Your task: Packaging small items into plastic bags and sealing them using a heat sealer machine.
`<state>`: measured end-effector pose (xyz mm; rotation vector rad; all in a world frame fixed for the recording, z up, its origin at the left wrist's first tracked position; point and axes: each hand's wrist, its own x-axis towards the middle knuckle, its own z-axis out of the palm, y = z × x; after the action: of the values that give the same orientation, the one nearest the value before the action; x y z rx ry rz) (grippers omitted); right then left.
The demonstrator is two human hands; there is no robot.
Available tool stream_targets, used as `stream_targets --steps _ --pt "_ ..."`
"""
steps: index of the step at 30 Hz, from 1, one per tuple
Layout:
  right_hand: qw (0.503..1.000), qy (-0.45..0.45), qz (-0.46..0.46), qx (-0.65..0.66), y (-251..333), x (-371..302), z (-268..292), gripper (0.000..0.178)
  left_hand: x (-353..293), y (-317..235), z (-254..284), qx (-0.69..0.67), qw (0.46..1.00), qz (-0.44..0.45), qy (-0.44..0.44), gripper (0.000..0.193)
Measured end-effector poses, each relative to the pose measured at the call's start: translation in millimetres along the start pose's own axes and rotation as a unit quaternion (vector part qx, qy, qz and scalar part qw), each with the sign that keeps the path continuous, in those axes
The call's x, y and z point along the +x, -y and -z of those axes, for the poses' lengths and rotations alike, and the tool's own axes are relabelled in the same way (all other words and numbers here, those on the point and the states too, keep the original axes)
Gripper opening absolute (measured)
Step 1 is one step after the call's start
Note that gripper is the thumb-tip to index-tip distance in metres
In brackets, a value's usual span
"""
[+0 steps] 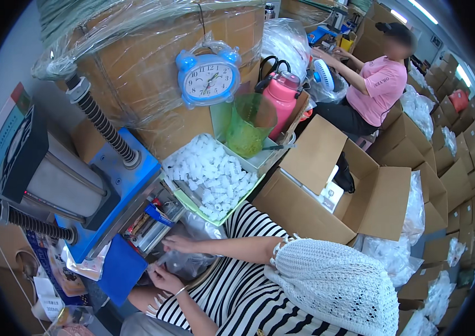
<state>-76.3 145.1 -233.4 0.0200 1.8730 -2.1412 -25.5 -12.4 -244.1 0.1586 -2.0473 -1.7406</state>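
My left hand, with a bracelet at its wrist, is closed in a pinch by the front of a blue press machine. A small pale, translucent bit shows at its fingertips, too small to name. Just above it, my right hand has its fingers drawn together beside the press's metal fixture; what they hold, if anything, is hidden. Beneath both hands lies a clear plastic bag near my lap. Beyond my right hand, small white plastic parts fill a shallow pale-green tray.
A blue alarm clock hangs on a wrapped carton. Behind the tray stand a green translucent cup and pink bottle. An open cardboard box is to the right. A person in pink works farther back.
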Motion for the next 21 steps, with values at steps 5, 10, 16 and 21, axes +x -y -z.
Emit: stream_targets --steps 5,10,16,21 --pt "0.971 0.025 0.198 -0.129 -22.3 -11.9 -12.1 0.020 -6.7 -30.0 -6.2 0.114 0.979 -0.082 0.144 0.019" --pt "0.929 0.116 0.103 -0.335 2.6 -30.0 -9.3 0.022 -5.2 -40.2 -6.2 0.223 0.943 -0.129 0.209 0.023" --pt "0.894 0.160 0.157 -0.388 14.8 -40.4 -6.0 0.026 -2.0 17.7 8.3 -0.107 0.935 0.262 0.215 0.031" --pt "0.998 0.041 -0.035 0.014 14.6 -51.3 -7.2 0.027 -1.7 3.5 -1.1 -0.186 0.928 0.311 0.083 0.015"
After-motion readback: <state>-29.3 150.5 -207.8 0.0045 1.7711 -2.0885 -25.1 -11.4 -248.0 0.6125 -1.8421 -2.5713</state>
